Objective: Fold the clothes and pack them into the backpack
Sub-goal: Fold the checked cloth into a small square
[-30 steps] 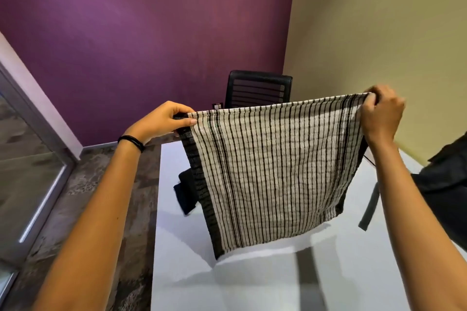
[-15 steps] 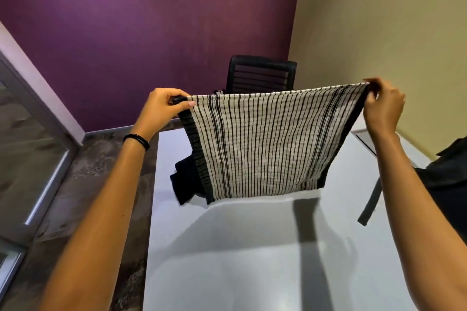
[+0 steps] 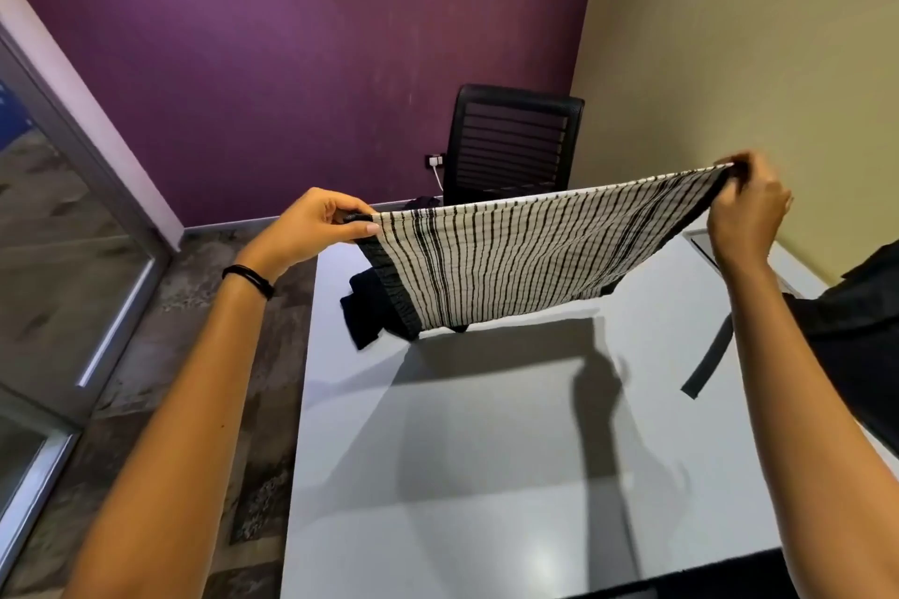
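A white cloth with black stripes (image 3: 525, 268) is stretched in the air above the white table (image 3: 486, 477). My left hand (image 3: 316, 224) pinches its upper left corner and my right hand (image 3: 746, 209) pinches its upper right corner. The cloth's free lower edge swings away from me, toward the far end of the table. A black garment (image 3: 369, 306) lies crumpled on the table behind the cloth, partly hidden by it. The black backpack (image 3: 856, 331) sits at the table's right edge, with one strap (image 3: 708, 360) lying on the tabletop.
A black office chair (image 3: 511, 141) stands at the far end of the table against the purple wall. A glass door with a metal frame (image 3: 73, 258) is on the left. A dark strip (image 3: 681, 584) runs along the table's near right edge.
Both hands have kept their grip while the cloth swung from hanging down to nearly level, its lower edge rising and moving away from me. The view has tilted further down at the table.
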